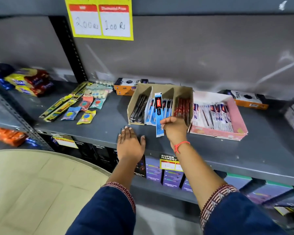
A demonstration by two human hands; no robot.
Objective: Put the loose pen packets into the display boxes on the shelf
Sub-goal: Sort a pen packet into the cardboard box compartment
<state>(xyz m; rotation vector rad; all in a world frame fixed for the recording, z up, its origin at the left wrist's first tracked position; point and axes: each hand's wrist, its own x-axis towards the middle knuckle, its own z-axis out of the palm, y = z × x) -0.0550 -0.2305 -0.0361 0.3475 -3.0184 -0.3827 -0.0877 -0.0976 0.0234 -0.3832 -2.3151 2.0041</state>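
Observation:
A brown cardboard display box (185, 92) with three compartments stands on the grey shelf (98, 131): black packets left, blue ones in the middle, red ones right. My right hand (174, 128) grips a long blue pen packet (159, 114) by its lower part, holding it upright over the box's front edge at the middle compartment. My left hand (130, 143) lies flat and open on the shelf just in front of the box, holding nothing. A pink display box (234, 133) with white-and-blue pen packets sits to the right.
Yellow pencil packs (63, 102) and small eraser and sharpener packets (87, 112) lie loose at the left. Orange boxes (126, 87) stand behind the display boxes. A yellow price sign (100, 19) hangs above. Purple boxes (171, 178) fill the shelf below.

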